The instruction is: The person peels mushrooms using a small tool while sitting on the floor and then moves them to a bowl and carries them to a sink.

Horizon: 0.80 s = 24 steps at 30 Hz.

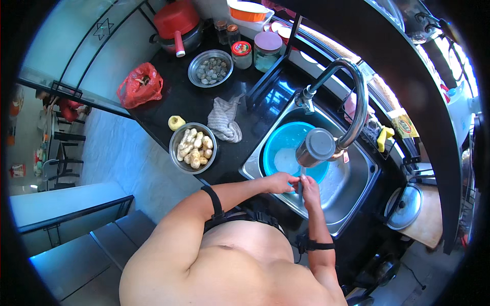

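Note:
My left hand (282, 183) and my right hand (311, 190) meet over the near edge of the stainless steel sink (346, 204). A thin grey object (300, 189) runs between them; my right fingers close on it, while what my left fingertips hold is hidden. Just above my hands is a grey cylindrical fitting (316, 147) at the end of the curved chrome faucet (360, 91). A turquoise basin (272, 143) with whitish contents stands in the sink. On the left, a metal bowl (177, 158) holds several pale, peeled-looking tubers. A round, pale yellow peeled piece (176, 122) lies beside it.
A striped cloth (225, 120), a metal bowl of shellfish (211, 69), a red plastic bag (141, 86) and lidded jars (267, 51) are on the black counter. Red and dark pots (177, 21) stand behind. A black rack post rises left of the faucet. A pan lid (405, 206) lies at right.

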Each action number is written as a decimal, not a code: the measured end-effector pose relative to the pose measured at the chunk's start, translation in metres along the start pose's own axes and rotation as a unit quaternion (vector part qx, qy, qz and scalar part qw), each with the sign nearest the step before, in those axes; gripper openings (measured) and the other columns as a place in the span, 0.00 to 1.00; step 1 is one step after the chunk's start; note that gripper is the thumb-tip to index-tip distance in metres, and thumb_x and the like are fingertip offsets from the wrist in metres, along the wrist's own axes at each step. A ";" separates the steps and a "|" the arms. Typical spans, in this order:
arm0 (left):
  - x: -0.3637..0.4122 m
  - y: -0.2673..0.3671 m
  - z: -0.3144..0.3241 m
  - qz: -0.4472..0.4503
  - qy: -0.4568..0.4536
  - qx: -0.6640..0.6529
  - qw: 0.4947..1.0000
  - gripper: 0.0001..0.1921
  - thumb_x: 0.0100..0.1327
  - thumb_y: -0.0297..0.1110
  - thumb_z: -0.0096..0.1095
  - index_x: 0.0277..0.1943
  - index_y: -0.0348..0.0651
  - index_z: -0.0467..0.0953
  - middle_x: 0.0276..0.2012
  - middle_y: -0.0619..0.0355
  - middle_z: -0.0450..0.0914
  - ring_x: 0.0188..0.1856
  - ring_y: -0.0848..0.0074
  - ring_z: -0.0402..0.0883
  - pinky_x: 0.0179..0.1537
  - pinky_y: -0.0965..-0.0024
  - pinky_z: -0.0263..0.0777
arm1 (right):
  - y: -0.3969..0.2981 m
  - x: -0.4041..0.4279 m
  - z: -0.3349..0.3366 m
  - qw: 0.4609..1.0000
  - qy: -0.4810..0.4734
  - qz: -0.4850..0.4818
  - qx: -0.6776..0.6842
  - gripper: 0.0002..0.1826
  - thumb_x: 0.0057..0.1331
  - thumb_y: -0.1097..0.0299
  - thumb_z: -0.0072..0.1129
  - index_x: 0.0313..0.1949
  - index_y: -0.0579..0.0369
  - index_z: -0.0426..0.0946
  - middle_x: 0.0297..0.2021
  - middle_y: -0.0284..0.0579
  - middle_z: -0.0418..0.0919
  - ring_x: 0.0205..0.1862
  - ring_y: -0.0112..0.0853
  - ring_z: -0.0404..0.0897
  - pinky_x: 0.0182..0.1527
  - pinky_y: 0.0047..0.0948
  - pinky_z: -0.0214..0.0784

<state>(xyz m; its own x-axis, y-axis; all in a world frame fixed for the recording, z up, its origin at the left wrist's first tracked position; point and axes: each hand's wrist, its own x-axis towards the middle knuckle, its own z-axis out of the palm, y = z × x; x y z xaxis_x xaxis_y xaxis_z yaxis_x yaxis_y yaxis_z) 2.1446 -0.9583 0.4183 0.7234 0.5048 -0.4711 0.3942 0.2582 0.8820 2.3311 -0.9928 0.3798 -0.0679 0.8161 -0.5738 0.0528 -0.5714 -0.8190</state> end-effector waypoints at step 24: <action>-0.025 -0.085 -0.028 -0.045 0.036 -0.062 0.996 0.27 0.69 0.48 0.52 0.62 0.37 0.68 0.57 0.53 0.74 0.60 0.72 0.70 0.61 0.68 0.61 | -0.245 -0.240 -0.019 0.866 0.215 -0.368 -0.260 0.03 0.59 0.79 0.60 0.30 0.62 0.74 0.25 0.38 0.72 0.24 0.24 0.74 0.27 0.22 0.67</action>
<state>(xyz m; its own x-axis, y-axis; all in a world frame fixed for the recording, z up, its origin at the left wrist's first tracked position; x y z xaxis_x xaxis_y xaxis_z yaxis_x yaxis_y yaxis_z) 2.0773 -0.9700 0.3552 0.6441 0.5311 -0.5505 0.3797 0.4027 0.8328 2.3538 -1.0464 0.7183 0.0978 0.9635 0.2492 0.6021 0.1421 -0.7857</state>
